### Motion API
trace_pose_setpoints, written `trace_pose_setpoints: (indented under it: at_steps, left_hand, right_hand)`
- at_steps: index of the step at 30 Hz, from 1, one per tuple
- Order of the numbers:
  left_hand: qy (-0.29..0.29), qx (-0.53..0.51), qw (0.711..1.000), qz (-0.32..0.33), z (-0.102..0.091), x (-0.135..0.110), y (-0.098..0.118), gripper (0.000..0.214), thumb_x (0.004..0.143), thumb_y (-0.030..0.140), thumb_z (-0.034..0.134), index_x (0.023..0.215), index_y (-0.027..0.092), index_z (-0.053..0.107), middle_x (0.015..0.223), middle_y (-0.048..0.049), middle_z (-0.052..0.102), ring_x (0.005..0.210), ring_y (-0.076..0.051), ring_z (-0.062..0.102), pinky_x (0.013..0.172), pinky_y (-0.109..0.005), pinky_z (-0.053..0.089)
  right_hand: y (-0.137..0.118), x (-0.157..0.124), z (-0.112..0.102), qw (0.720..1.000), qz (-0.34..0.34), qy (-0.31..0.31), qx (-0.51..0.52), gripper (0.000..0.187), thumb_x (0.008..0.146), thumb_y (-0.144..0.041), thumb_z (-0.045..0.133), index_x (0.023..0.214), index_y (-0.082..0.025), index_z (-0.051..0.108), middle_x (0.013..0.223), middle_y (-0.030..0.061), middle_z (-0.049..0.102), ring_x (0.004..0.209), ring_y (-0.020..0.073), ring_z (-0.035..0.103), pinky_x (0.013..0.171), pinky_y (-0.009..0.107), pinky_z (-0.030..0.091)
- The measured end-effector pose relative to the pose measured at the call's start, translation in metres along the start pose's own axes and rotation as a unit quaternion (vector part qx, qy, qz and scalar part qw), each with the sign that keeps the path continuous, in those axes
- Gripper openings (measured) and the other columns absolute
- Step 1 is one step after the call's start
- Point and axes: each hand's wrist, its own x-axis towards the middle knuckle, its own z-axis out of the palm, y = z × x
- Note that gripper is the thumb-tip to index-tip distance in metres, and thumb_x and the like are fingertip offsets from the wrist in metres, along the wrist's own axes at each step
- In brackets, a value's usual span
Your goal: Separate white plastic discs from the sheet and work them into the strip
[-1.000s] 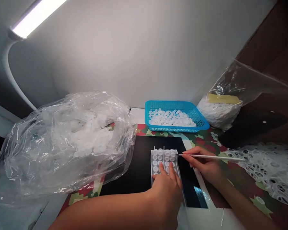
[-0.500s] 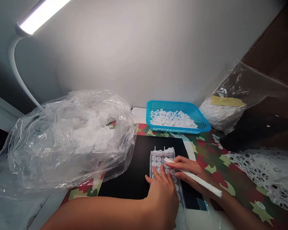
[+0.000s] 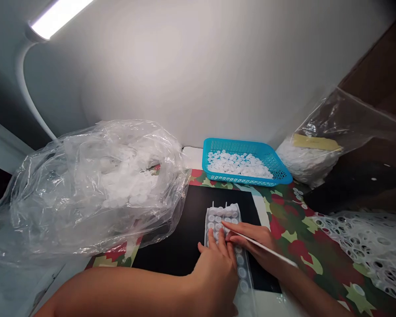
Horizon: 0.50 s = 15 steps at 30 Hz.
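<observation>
My left hand (image 3: 218, 264), fingers spread, steadies the clear plastic strip (image 3: 250, 275) of round white discs (image 3: 243, 286); my right hand (image 3: 259, 242), pinching the slim white stick (image 3: 267, 250), should move lightly.

From our head, we look forward and down, close above our bare left hand (image 3: 215, 269) and bare right hand (image 3: 262, 244), facing a smooth grey wall (image 3: 191, 75).

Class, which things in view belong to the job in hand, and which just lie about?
Apparently in use:
white stick in right hand
clear strip of discs under left hand
black mat beneath

Apparently lying about:
blue basket
large clear bag
yellow-labelled bag
white holed sheets
</observation>
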Motion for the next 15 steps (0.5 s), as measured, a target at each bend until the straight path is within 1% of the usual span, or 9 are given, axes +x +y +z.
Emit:
trace_pose_setpoints:
  at_steps: [2,4,6,8,11,13,15]
  left_hand:
    - [0.027,0.007,0.999,0.018,0.005,-0.003,-0.005,0.099,0.077,0.052,0.065,0.143,-0.006,0.018,0.144,-0.0333,0.010,0.131,-0.048,0.024,0.089,-0.053,0.050]
    - [0.030,0.008,0.999,0.039,0.009,-0.004,-0.007,0.096,0.073,0.044,0.071,0.140,-0.008,0.025,0.141,-0.0345,0.019,0.130,-0.046,0.030,0.089,-0.052,0.051]
    - [0.055,0.006,0.998,0.023,0.013,-0.004,-0.007,0.095,0.067,0.038,0.077,0.137,-0.008,0.034,0.138,-0.0343,0.028,0.128,-0.046,0.036,0.088,-0.051,0.052]
    - [0.083,0.009,0.996,0.008,0.016,-0.001,-0.005,0.094,0.062,0.036,0.080,0.136,-0.005,0.039,0.137,-0.0340,0.032,0.126,-0.046,0.039,0.084,-0.050,0.053]
    - [0.109,0.020,0.994,-0.001,0.021,0.003,-0.002,0.085,0.065,0.035,0.077,0.133,-0.004,0.044,0.135,-0.0334,0.037,0.123,-0.046,0.043,0.081,-0.049,0.055]
    - [0.123,0.031,0.992,-0.005,0.021,0.004,0.000,0.079,0.068,0.033,0.075,0.131,-0.005,0.046,0.134,-0.0326,0.039,0.122,-0.045,0.045,0.078,-0.048,0.056]
    - [0.109,0.046,0.993,-0.002,0.018,0.002,0.000,0.082,0.067,0.035,0.076,0.131,-0.005,0.045,0.133,-0.0324,0.040,0.122,-0.046,0.045,0.077,-0.048,0.057]
  right_hand:
    - [0.001,-0.001,0.000,1.000,0.019,0.010,-0.009,0.030,0.093,-0.037,0.053,0.119,-0.027,0.066,0.106,0.0031,0.073,0.092,0.0179,0.069,0.083,0.026,0.055]
    - [0.002,-0.001,0.001,0.999,0.027,0.013,-0.016,0.029,0.092,-0.035,0.053,0.117,-0.027,0.067,0.108,0.0030,0.073,0.093,0.0190,0.070,0.085,0.028,0.056]
    - [0.002,0.000,0.003,0.999,0.025,0.016,-0.020,0.028,0.092,-0.033,0.054,0.116,-0.026,0.067,0.108,0.0032,0.072,0.091,0.0194,0.071,0.083,0.029,0.058]
    - [0.002,0.001,0.005,0.999,0.003,0.023,-0.027,0.027,0.092,-0.030,0.054,0.115,-0.026,0.068,0.109,0.0035,0.072,0.092,0.0199,0.071,0.082,0.030,0.059]
    - [0.002,0.003,0.006,0.997,-0.044,0.034,-0.054,0.027,0.091,-0.026,0.055,0.114,-0.026,0.068,0.109,0.0030,0.072,0.096,0.0209,0.070,0.084,0.031,0.058]
    - [0.001,0.004,0.006,0.996,-0.054,0.034,-0.068,0.027,0.091,-0.024,0.055,0.114,-0.027,0.068,0.109,0.0024,0.072,0.099,0.0209,0.069,0.085,0.030,0.058]
    - [0.001,0.004,0.005,0.995,-0.057,0.029,-0.070,0.027,0.092,-0.024,0.054,0.115,-0.027,0.068,0.110,0.0020,0.072,0.099,0.0205,0.068,0.085,0.029,0.058]
